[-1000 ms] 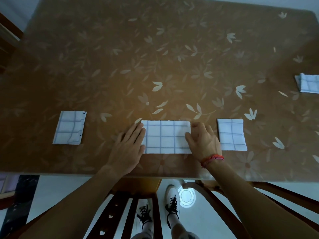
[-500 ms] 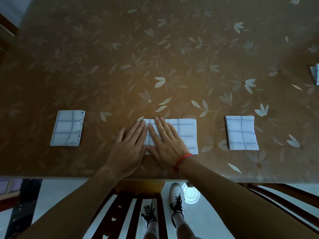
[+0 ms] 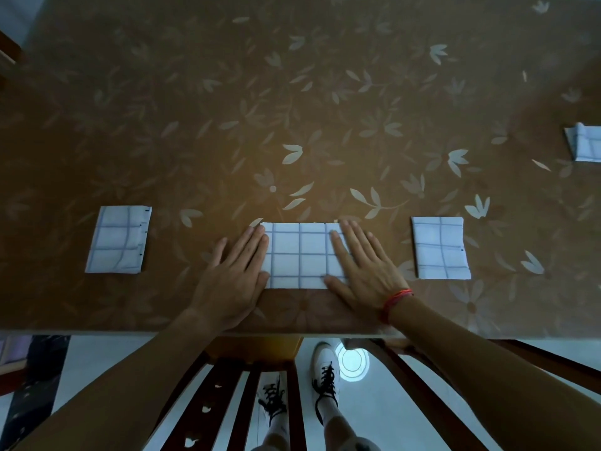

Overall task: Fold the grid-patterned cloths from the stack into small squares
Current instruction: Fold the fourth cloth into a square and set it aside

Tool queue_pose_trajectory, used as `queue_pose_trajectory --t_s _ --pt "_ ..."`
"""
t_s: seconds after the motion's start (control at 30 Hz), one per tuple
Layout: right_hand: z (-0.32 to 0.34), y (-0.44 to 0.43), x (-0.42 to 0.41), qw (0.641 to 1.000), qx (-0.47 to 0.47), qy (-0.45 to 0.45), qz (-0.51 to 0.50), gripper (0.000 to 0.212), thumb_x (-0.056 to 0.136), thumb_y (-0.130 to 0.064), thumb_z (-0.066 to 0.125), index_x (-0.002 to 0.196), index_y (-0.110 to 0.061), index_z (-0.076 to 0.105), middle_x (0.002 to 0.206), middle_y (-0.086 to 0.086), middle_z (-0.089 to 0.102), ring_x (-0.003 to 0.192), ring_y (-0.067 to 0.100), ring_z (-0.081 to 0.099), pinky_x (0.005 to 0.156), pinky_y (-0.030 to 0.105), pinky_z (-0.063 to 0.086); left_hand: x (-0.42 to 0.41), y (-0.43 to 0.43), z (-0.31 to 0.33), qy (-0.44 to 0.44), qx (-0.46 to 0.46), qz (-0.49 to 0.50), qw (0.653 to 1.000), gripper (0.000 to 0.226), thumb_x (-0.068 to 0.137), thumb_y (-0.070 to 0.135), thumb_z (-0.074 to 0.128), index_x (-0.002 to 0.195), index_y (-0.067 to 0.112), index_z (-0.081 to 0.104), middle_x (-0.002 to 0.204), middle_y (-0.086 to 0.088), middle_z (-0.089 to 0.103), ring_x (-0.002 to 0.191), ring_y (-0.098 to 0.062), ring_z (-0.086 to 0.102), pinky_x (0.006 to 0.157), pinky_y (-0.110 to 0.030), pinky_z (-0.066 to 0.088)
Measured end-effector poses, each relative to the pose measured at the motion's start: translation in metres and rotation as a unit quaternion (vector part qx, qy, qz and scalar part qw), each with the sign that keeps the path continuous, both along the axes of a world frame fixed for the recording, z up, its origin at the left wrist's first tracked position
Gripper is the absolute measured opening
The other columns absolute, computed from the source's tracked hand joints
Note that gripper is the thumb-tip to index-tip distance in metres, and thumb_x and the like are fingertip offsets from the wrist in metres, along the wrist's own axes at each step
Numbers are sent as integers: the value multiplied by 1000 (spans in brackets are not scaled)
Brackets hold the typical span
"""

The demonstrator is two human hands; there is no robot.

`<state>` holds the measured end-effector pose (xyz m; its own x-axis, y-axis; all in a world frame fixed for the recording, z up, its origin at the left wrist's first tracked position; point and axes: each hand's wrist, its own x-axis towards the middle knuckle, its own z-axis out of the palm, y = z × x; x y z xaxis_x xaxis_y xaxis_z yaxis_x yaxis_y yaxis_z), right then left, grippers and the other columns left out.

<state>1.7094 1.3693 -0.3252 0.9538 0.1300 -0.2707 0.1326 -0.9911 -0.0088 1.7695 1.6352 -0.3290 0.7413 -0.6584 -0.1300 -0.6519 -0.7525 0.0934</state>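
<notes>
While your left hand (image 3: 232,278) lies flat, fingers straight and together, its index side covers the left edge of the centre cloth (image 3: 299,255); it grips nothing. Your right hand (image 3: 364,268) is likewise flat, palm down, fingers straight, pressing the cloth's right end and holding nothing. Red cord bracelet (image 3: 395,299) on the right wrist.

Hidden: most of the cloth's right end lies under the right hand, so its full length cannot be read.

Centre cloth: white with blue grid, a flat rectangle near the front edge of the table (image 3: 292,92).

Left square (image 3: 118,239), folded, lies well apart to the left. Right square (image 3: 440,247), folded, lies near the right hand, not touching.

Far-right cloth (image 3: 585,146): cut off by the frame edge, one corner turned up; layer count not readable.

Below the table edge: chair slats (image 3: 257,395) and shoes (image 3: 325,362), one shoe partly behind the slats. Light is dim.
</notes>
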Motion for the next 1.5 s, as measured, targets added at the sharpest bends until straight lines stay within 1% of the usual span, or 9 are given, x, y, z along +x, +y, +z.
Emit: queue_pose_trajectory --t_s 0.2,0.3,0.4,0.6,0.73,0.97,1.13,1.27,1.5 --pt "7 -1 0 1000 -4 10 -3 81 92 -63 22 147 -5 30 155 20 24 144 34 23 116 51 21 0 -4 5 6 3 6 1000 58 102 37 20 149 4 28 159 -13 20 148 -24 15 113 -52 25" --pt "20 1 11 1000 10 -18 -11 71 88 -58 34 138 -8 44 145 17 41 134 35 39 114 51 24 -1 -7 6 12 4 15 1000 59 100 38 22 149 4 30 158 -13 22 148 -25 16 112 -54 28" --pt "35 0 32 999 30 -25 -12 62 84 -49 49 137 -16 44 136 10 47 125 30 43 110 45 29 -1 -8 7 17 10 22 1000 62 97 39 27 149 5 30 159 -13 19 148 -25 13 113 -53 27" --pt "48 0 74 996 65 56 -33 64 76 -42 64 135 -33 40 141 1 42 128 25 42 110 46 30 -3 -8 6 27 8 28 999 60 100 39 23 151 7 22 161 -10 12 149 -21 5 114 -52 25" --pt "54 3 88 984 91 120 -89 55 69 -45 71 119 -31 51 126 -4 54 116 22 52 108 45 32 -3 -8 6 33 4 35 999 60 101 39 22 151 8 21 161 -9 10 149 -21 4 115 -52 25" --pt "49 10 94 983 74 141 -96 64 64 -57 69 121 -38 50 121 -5 58 114 24 52 95 43 45 -2 -6 3 42 -10 37 998 59 101 39 23 152 10 18 162 -6 6 149 -19 2 116 -52 22" --pt "57 7 97 971 126 173 -109 37 82 -36 64 116 -25 61 116 -2 63 104 21 59 88 32 51 -2 -6 2 43 -13 39 998 59 101 39 24 153 10 16 162 -6 2 149 -18 -1 116 -51 21" --pt "60 3 97 962 155 185 -131 27 87 -25 59 112 -20 67 112 1 64 102 20 59 86 29 50 -1 -8 6 46 -18 45 998 60 99 38 27 151 9 21 162 -7 10 149 -19 6 115 -49 25" --pt "59 -10 75 923 272 117 -247 14 83 -28 65 93 -19 71 89 -3 65 87 13 60 60 15 40 -16 -14 20 42 -103 59 992 53 95 34 36 142 10 40 150 -6 38 139 -19 34 112 -37 33"
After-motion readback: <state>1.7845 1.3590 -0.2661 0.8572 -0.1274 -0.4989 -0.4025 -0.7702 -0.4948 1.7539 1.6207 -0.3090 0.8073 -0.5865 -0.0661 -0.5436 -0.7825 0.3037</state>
